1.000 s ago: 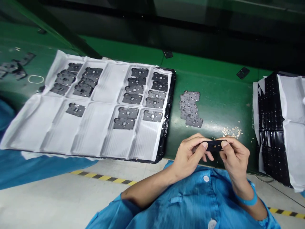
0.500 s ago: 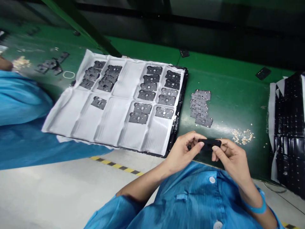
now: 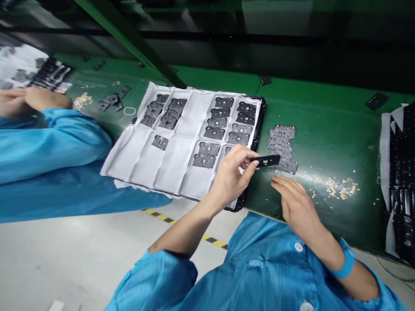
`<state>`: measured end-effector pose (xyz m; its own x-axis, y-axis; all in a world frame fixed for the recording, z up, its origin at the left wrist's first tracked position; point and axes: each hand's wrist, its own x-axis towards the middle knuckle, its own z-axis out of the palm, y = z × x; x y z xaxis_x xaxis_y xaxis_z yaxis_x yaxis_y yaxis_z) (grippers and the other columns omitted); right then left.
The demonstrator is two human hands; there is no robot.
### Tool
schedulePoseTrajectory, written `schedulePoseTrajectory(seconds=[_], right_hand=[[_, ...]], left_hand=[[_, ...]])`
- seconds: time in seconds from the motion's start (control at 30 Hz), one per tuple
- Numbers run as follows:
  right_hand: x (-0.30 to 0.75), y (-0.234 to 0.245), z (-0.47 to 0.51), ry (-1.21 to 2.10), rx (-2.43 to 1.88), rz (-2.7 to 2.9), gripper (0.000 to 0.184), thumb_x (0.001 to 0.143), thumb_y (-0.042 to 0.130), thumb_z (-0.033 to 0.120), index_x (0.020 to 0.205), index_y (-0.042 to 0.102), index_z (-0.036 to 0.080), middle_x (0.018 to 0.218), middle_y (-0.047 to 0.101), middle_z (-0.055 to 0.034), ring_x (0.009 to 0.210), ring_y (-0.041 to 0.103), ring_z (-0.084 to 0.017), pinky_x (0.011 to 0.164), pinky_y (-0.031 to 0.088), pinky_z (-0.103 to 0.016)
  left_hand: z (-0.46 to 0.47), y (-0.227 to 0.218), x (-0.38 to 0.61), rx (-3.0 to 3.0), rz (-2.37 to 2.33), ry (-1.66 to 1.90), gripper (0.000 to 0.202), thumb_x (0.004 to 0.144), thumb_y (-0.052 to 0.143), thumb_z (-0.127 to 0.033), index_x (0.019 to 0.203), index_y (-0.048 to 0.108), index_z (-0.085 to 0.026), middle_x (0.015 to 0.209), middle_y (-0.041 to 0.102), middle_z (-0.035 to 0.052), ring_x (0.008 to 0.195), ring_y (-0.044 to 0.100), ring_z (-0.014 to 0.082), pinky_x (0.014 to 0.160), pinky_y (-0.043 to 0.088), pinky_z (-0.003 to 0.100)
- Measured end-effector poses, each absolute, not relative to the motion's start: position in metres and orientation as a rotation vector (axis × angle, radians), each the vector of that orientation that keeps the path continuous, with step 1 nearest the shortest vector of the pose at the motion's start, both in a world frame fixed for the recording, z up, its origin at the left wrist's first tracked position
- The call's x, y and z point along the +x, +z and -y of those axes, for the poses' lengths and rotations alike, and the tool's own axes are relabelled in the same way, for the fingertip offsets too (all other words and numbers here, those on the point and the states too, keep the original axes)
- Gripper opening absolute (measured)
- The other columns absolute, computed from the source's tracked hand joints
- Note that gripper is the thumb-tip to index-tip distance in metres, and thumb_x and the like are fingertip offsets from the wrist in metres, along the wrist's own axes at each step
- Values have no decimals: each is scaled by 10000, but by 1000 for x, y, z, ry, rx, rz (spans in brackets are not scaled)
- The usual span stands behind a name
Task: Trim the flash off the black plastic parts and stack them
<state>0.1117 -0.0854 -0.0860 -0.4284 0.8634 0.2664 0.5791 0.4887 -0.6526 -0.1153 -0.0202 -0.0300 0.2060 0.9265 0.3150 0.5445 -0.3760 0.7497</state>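
Observation:
My left hand (image 3: 234, 172) pinches one end of a thin, flat black plastic part (image 3: 268, 161) with small cut-outs, holding it tilted above the bench beside the tray. My right hand (image 3: 295, 199) is apart from it, low over the green bench, fingers stretched to the left and nothing visible in them. Just beyond the held part lies an overlapping stack of dark grey plates (image 3: 281, 140). To the left, a black tray lined with white sheet (image 3: 171, 166) carries several similar plates (image 3: 207, 149) in its compartments; my left hand covers part of its right edge.
Small pale chips (image 3: 342, 188) are scattered on the green bench (image 3: 317, 134) at right. A black compartment tray (image 3: 403, 185) stands at the far right. A co-worker's blue sleeve (image 3: 68, 138) reaches in from the left. A green post (image 3: 139, 49) rises behind the white-lined tray.
My left hand has carried the black part up and away from my body, toward the tray's edge. My right hand has let go of it. The view has shifted left.

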Motion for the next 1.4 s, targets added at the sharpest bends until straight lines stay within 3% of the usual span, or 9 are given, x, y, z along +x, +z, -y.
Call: schedulePoseTrajectory(seconds=[0.1, 0.23, 0.43, 0.63, 0.83, 1.07, 1.4], right_hand=[[94, -101, 80, 537, -1212, 2312, 539, 1039, 433, 17, 1518, 653, 129, 1618, 621, -186, 1569, 531, -319, 1301, 452, -608], [94, -116, 84, 512, -1261, 2445, 612, 1065, 511, 111, 1675, 466, 100, 1740, 467, -190, 1652, 402, -330, 1356, 358, -630], [127, -114, 117, 426, -1250, 2492, 676, 1113, 449, 137, 1762, 265, 109, 1746, 460, -179, 1643, 423, -307, 1333, 401, -593], [169, -110, 141, 307, -1384, 2496, 769, 1138, 432, 156, 1801, 43, 190, 1728, 497, -160, 1613, 471, -320, 1306, 410, -620], [193, -106, 141, 237, -1537, 2376, 752, 1141, 446, 173, 1804, 94, 214, 1721, 497, -190, 1620, 455, -349, 1295, 409, -664], [168, -109, 100, 266, -1535, 2288, 675, 1148, 432, 205, 1784, 204, 201, 1742, 462, -198, 1664, 373, -351, 1311, 371, -686], [205, -121, 104, 159, -1680, 2117, 614, 1155, 428, 245, 1754, 315, 173, 1726, 475, -229, 1640, 411, -386, 1302, 334, -727]], left_hand=[[13, -30, -116, 2038, -1380, 988, 81, 1004, 653, -143, 1019, 725, -176, 898, 679, 24, 767, 647, 138, 704, 541, 256], [4, -30, -116, 2086, -1405, 903, 91, 997, 646, -135, 1025, 722, -176, 904, 693, 27, 797, 653, 155, 713, 532, 268], [-9, -38, -100, 2088, -1310, 722, 117, 993, 639, -87, 1033, 705, -174, 963, 714, 41, 825, 665, 166, 785, 550, 301], [-20, -46, -75, 2155, -1164, 479, 112, 999, 658, -88, 1064, 700, -168, 990, 706, 45, 859, 693, 183, 825, 574, 322], [-17, -37, -68, 2457, -1226, 99, 141, 1065, 617, -186, 1189, 665, -138, 1209, 680, 123, 971, 730, 249, 842, 591, 378], [-19, -44, -61, 2654, -1014, 53, 274, 974, 805, -242, 1172, 649, -135, 1265, 658, 166, 1179, 679, 325, 988, 545, 432], [-34, -38, -72, 2666, -1114, -17, 270, 996, 786, -321, 1138, 680, -118, 1193, 681, 162, 1125, 687, 327, 974, 533, 427]])
